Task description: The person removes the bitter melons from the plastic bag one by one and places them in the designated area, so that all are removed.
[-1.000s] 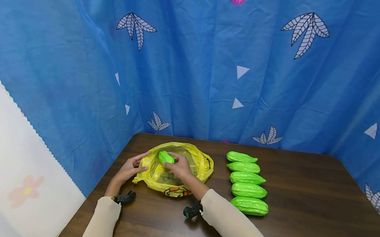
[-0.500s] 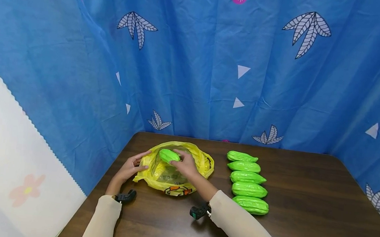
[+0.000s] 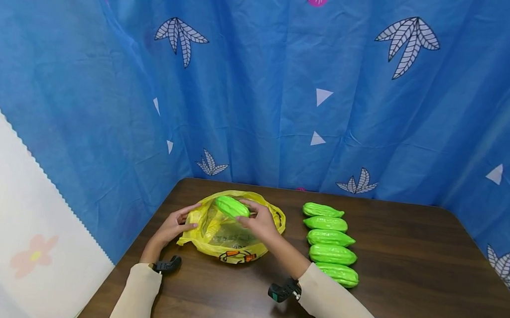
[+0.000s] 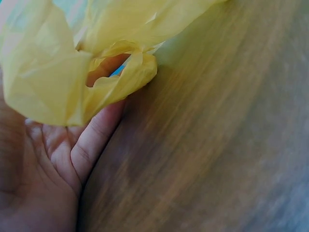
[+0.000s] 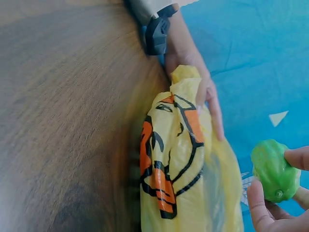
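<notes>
A bright green bitter melon (image 3: 231,206) with a ridged skin is held in my right hand (image 3: 262,224), thumb and fingers around its right end, over the bag's mouth. The right wrist view shows the same bitter melon (image 5: 274,169) end-on between thumb and fingers. The yellow plastic bag (image 3: 212,248) stands with its mouth wide, orange and black print on its front. At the bag's left rim, my left hand (image 3: 172,226) holds the plastic between thumb and fingers. Up close in the left wrist view, the plastic bag (image 4: 53,82) hides most of those fingers.
To the right of the bag, several more bitter melons (image 3: 333,255) lie in a column on the dark wooden table (image 3: 426,272). A blue curtain (image 3: 259,104) hangs behind the table's far edge. Each wrist carries a black camera (image 3: 283,290).
My right hand has drawn back up and to the right, bringing the bitter melon further out of the bag, with more of it showing. The left hand stays at the bag's rim.
</notes>
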`<state>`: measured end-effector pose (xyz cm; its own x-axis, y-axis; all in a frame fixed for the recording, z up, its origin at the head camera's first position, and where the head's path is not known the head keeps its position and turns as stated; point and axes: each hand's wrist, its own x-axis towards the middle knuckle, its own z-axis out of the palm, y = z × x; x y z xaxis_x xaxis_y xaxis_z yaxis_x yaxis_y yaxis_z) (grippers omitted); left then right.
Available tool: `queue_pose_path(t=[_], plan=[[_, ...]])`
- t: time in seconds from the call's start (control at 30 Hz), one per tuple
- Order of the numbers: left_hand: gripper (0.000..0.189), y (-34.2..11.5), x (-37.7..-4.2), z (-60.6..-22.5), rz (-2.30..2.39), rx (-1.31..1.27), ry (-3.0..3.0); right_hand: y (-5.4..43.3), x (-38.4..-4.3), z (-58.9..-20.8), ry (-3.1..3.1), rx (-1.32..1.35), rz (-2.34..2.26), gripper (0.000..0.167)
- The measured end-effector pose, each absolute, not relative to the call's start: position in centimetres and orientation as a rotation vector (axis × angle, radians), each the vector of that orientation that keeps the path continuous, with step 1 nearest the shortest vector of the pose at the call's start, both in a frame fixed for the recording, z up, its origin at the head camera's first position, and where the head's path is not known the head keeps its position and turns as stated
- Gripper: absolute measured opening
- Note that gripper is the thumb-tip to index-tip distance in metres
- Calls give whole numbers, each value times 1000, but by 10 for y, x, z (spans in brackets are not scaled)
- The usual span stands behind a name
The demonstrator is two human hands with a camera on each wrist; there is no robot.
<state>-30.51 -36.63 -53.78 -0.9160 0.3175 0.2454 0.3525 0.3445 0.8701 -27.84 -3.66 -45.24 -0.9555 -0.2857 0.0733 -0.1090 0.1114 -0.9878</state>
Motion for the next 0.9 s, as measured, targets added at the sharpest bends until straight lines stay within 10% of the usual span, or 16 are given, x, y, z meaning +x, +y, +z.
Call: queue_pose_path(t=[0.9], plan=[[63, -363, -303, -536, -1673, -608, -2563, 20, -248, -437, 2338, -537, -1896, 48]])
